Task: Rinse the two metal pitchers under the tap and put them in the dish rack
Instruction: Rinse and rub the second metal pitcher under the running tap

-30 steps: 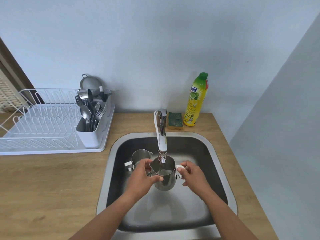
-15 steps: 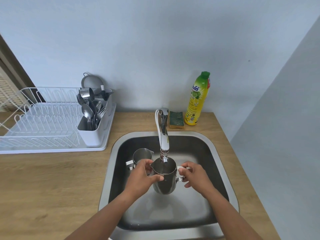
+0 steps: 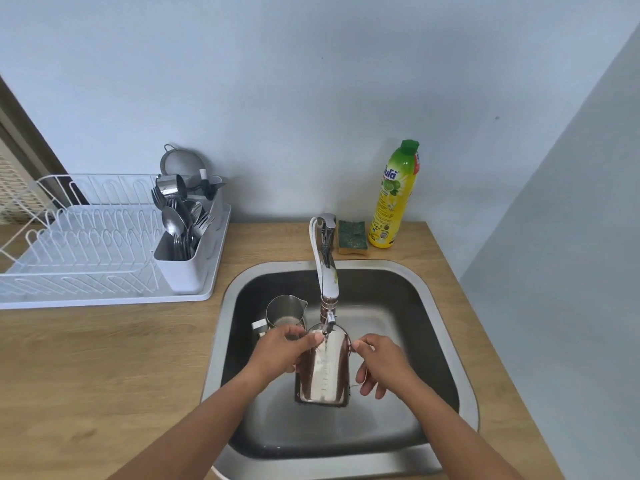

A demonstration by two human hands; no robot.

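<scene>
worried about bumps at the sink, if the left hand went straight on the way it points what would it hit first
The left hand grips the tilted pitcher, so that comes first. Just past it in that line is the spout end of the tap, though depth is unclear.

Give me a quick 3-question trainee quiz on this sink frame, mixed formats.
1. True or false: the second pitcher stands upright in the sink.
2. Multiple choice: where is the held pitcher? A) in the dish rack B) tipped over under the tap C) on the counter
3. Short answer: which hand is at the held pitcher's handle?

Key
1. True.
2. B.
3. The right hand; the left hand grips the body near the rim.
</scene>
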